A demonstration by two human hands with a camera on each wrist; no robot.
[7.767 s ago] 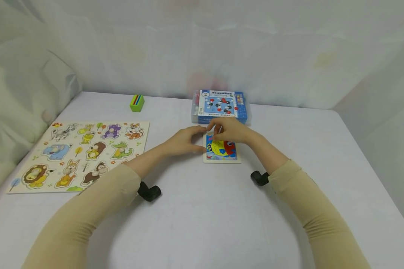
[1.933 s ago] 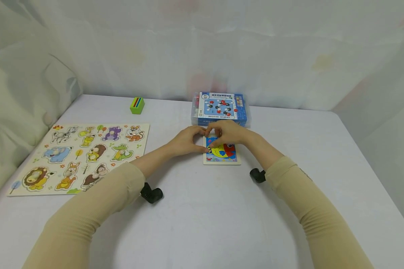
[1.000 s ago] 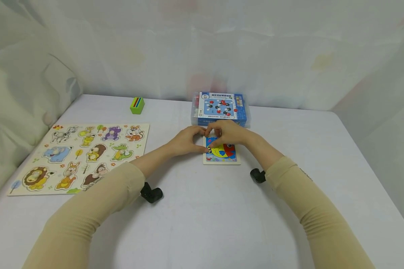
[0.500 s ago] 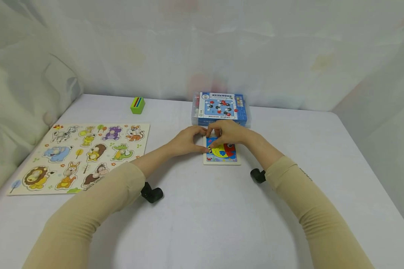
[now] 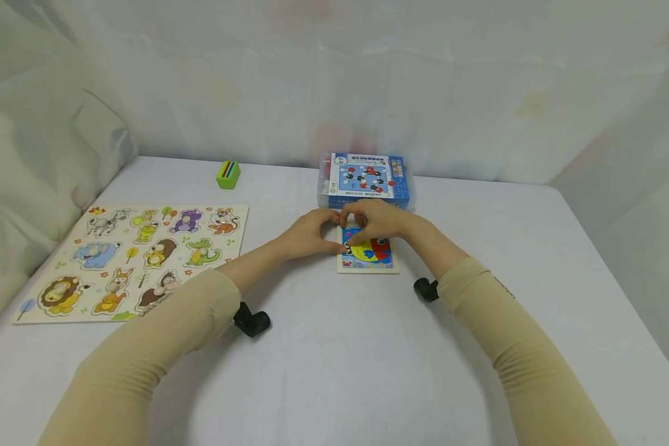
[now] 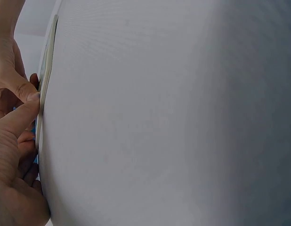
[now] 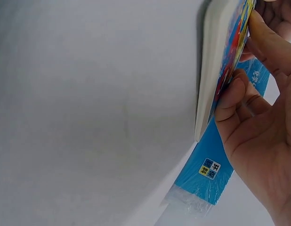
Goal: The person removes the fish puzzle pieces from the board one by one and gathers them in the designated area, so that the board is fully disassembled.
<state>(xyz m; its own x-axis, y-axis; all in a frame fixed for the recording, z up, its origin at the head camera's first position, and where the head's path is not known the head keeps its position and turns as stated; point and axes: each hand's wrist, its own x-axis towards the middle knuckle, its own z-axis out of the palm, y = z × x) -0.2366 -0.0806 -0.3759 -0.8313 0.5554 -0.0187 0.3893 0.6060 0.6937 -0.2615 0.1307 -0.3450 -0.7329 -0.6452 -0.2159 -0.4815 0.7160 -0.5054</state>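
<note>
A small framed fish puzzle [image 5: 367,267] lies flat on the white table, its red, yellow and blue picture facing up. My left hand [image 5: 308,234] holds its left edge between thumb and fingers. Above the left part of the picture, my right hand [image 5: 380,218] is bent down, thumb and curled index finger on the puzzle. Both thumbs meet near the left edge in the left wrist view. The right wrist view shows the right fingers [image 7: 232,94] on the picture. Whether a separate piece is pinched there is hidden.
Right behind the puzzle stands a blue boxed molecule set [image 5: 365,179] in clear plastic. A large animal peg puzzle board [image 5: 128,263] lies at the left, partly under the left sleeve. A green striped block [image 5: 228,175] sits at the back left.
Since the oldest frame, my right thumb has shifted down and left to the puzzle's left edge, covering the fish's tail. Over the last two seconds both hands stay almost still.
</note>
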